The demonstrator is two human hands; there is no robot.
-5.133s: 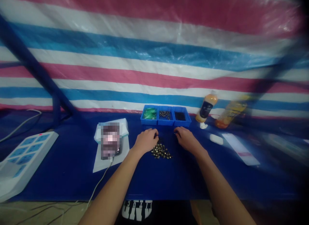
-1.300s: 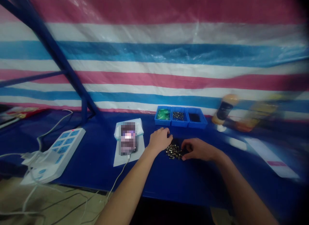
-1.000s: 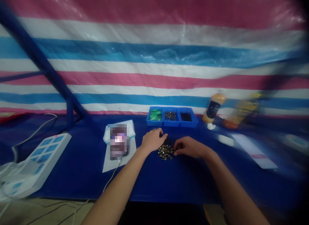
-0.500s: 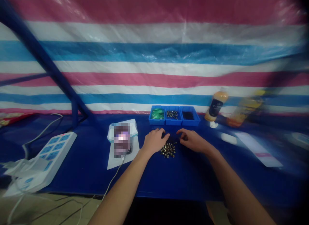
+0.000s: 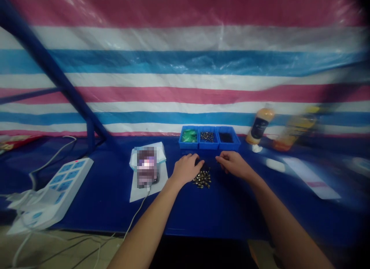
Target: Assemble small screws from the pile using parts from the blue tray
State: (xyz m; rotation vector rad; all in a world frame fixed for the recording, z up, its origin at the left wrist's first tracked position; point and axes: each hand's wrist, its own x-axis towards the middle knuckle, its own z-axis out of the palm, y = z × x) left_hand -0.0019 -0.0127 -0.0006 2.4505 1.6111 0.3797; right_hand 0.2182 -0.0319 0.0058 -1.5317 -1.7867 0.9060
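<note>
Beside a small pile of brass-coloured metal pieces (image 5: 202, 180), my left hand (image 5: 187, 168) rests low over the blue tabletop. Its fingers are curved, with the thumb apart from them. A dark patch shows between that thumb and fingers; I cannot tell whether it is an object or shadow. To the right of the pile, my right hand (image 5: 233, 163) is closed in a pinch, thumb against forefinger. Anything between those fingertips is too small to make out. Behind the hands stand joined blue bins: one with green pieces (image 5: 189, 136), one with small metal parts (image 5: 207, 137), one with black pieces (image 5: 226, 138).
A phone (image 5: 147, 167) with a cable lies on white paper at left. Farther left is a white power strip (image 5: 62, 188) with plugs. Two drink bottles, one dark-labelled (image 5: 259, 126), stand at back right, near a white object (image 5: 275, 165) and a pale flat sheet (image 5: 312, 178).
My right hand has shifted slightly to the right and up, away from the pile, its fingers drawn closer together. My left hand stays almost in place.
</note>
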